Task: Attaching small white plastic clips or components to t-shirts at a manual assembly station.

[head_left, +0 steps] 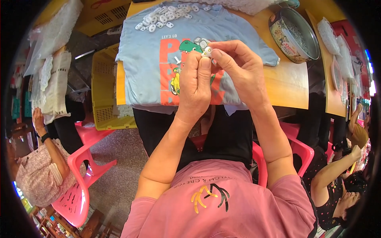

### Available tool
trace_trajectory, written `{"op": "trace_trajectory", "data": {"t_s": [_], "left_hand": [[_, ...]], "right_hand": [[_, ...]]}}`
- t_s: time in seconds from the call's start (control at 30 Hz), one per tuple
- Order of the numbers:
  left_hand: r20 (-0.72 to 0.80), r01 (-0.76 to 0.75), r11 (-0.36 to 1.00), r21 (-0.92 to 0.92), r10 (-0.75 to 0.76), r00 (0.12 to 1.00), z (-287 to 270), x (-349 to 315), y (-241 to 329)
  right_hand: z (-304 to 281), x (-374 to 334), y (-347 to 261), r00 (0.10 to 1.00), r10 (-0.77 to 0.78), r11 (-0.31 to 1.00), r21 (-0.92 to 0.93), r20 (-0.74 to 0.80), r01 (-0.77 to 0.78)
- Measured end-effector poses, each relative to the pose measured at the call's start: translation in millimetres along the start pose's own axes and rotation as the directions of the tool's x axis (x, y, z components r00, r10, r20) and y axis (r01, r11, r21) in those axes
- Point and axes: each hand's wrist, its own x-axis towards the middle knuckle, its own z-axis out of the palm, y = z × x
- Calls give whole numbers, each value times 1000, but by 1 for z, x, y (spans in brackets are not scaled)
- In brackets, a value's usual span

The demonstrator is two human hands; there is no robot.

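Resting between the fingertips of both hands, just above the middle of the frame, a small white piece shows a yellowish spot; any marking on it is too small to tell. The left hand pinches it from the left, thumb raised against the curled forefinger, with almost no gap. The right hand meets it from the right, thumb and forefinger narrowed to a tight pinch, the other fingers bent behind.

Beneath the hands, in the upper middle, lies a blue cloth shirt. Its print carries big red letters, a short pale line of lettering above them and a green cartoon dinosaur, partly covered by the hands. Another tiny white part lies on the print, left of the fingers. A pile of white pieces is spread over the cloth at the upper left of centre, well apart from both hands.

The cloth reaches the near edge of the wooden table and drapes slightly over it. Bare wood shows right of the cloth, giving the right hand space as far as the table's right edge. At the upper right, a round tin bears colourful pictures and lettering. Just left of the table stands a yellow crate.
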Motion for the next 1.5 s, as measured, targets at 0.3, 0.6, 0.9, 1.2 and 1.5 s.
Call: {"op": "trace_trajectory", "data": {"t_s": [0.3, 0.6, 0.9, 1.2, 1.5], "left_hand": [[56, -21, 998, 55, 18, 998, 0, 0, 6], [-24, -74, 988, -137, 71, 997, 0, -2, -10], [187, 22, 980, -200, 16, 982, -6, -1, -3], [212, 29, 962, -273, 30, 977, -5, 1, -5], [189, -91, 962, -257, 142, 972, -6, 4, -13]], "right_hand": [[-7, -1, -4, 999, 12, 999, 51, 43, -14], [-8, -2, -7, 994, 11, 981, 192, 104, -31], [-10, -3, -9, 981, 64, 972, 212, 183, -103], [-10, -4, -7, 976, 8, 996, 83, 218, -26], [2, -12, -2, 988, -5, 990, 138, 152, -16]]}}
